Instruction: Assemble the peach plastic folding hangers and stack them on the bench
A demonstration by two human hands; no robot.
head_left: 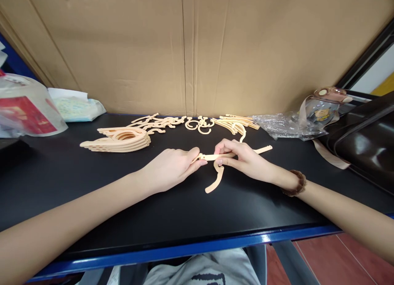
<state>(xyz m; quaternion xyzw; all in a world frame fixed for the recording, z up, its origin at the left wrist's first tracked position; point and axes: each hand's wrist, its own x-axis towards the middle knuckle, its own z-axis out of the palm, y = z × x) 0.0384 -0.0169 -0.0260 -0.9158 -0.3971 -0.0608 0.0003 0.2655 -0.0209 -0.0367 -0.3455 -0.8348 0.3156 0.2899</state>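
Observation:
Between my two hands is a beige plastic folding hanger (211, 157), its jointed parts spread apart. My left hand (174, 168) is closed, with thumb and fingers pinching the hanger's left end; the fingers cover what they grip there. Fingertips and thumb of my right hand (246, 157) press on the straight bar near the middle. A curved arm (215, 182) of the hanger hangs toward the table's front edge, below the right thumb. Another arm (264, 149) sticks out to the right behind the right hand, and a hook (243, 134) rises above it.
Folded hangers (123, 144) are stacked at left on the black table (138, 223). Behind lie loose curved arms (163, 122), several hooks (205, 127) and straight bars (235, 120). Clear plastic wrap (280, 125), a bottle (321, 108) and a dark bag (363, 137) stand right; tissue packs (75, 106) left.

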